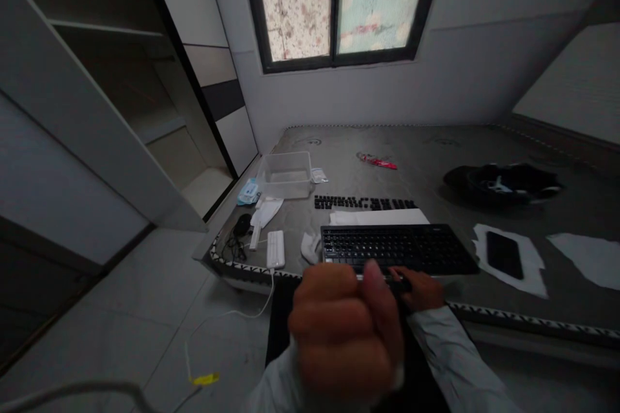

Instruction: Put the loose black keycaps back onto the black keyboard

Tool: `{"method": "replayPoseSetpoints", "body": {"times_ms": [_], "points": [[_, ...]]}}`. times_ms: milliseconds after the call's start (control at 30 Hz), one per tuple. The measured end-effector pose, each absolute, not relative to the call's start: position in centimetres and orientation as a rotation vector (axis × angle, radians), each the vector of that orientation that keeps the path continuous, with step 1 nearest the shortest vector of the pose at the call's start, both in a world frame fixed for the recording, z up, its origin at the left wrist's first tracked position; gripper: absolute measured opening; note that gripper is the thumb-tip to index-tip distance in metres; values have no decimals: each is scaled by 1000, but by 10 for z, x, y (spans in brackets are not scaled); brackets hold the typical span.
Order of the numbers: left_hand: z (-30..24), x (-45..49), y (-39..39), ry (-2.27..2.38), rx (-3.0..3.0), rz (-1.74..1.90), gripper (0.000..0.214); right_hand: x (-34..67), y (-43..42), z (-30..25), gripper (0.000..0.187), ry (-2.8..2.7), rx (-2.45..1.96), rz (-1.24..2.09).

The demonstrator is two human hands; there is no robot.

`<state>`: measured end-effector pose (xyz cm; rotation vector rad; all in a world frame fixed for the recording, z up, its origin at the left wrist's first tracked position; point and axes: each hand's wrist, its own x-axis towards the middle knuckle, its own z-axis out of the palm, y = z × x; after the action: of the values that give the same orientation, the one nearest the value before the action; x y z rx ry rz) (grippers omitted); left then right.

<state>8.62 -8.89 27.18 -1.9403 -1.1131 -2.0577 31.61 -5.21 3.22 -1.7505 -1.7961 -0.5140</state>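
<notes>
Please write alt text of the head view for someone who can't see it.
A person's left hand, fisted and blurred, looms before a black keyboard; the right hand is at its near edge. Loose black keycaps lie beyond.

a bedroom: bed (421,148), open wardrobe (223,100), window (334,6)

Dim light, 2-pane window (334,6) in pale wall (339,97), open wardrobe (97,122) at L, grey tiled flr (145,310).
</notes>
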Motion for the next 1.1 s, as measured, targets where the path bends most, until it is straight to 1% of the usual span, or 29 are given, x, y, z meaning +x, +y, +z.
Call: {"method": "replayPoseSetpoints", "body": {"times_ms": [33,67,100,167,233,300,333,400,533,667,867,967,1100], "points": [[264,86,-70,-1063,-1882,-2114,54,316,-51,33,28,-1809,-1745,-516],[252,85,-50,-1053,-1953,-2084,53,317,-51,33,27,-1817,-1739,-510],[236,84,-32,-1037,-2079,-1995,51,317,-50,34,27,-1818,-1735,-500],[197,79,-1,-1282,-2245,-1760,46,317,-49,35,27,-1822,-1717,-468],[157,73,16,-1609,-2344,-1453,33,316,-49,37,29,-1827,-1672,-428],[123,68,18,-1713,-2424,-1262,9,316,-50,39,31,-1817,-1603,-388],[110,67,15,-1727,-2441,-1215,5,317,-50,40,31,-1803,-1568,-372],[92,67,8,-1721,-2470,-1173,20,316,-50,41,31,-1758,-1527,-361],[81,77,2,-1647,-2526,-1162,27,314,-49,44,32,-1685,-1555,-405],[81,94,16,-1578,-2605,-1095,32,312,-49,41,35,-1644,-1554,-455],[75,107,31,-1591,-2605,-1013,39,313,-48,34,41,-1519,-1598,-563],[70,107,33,-1611,-2632,-1017,35,310,-50,38,45,-1455,-1589,-468],[67,106,35,-1646,-2663,-1056,32,304,-52,52,53,-1262,-1621,-210]]}}
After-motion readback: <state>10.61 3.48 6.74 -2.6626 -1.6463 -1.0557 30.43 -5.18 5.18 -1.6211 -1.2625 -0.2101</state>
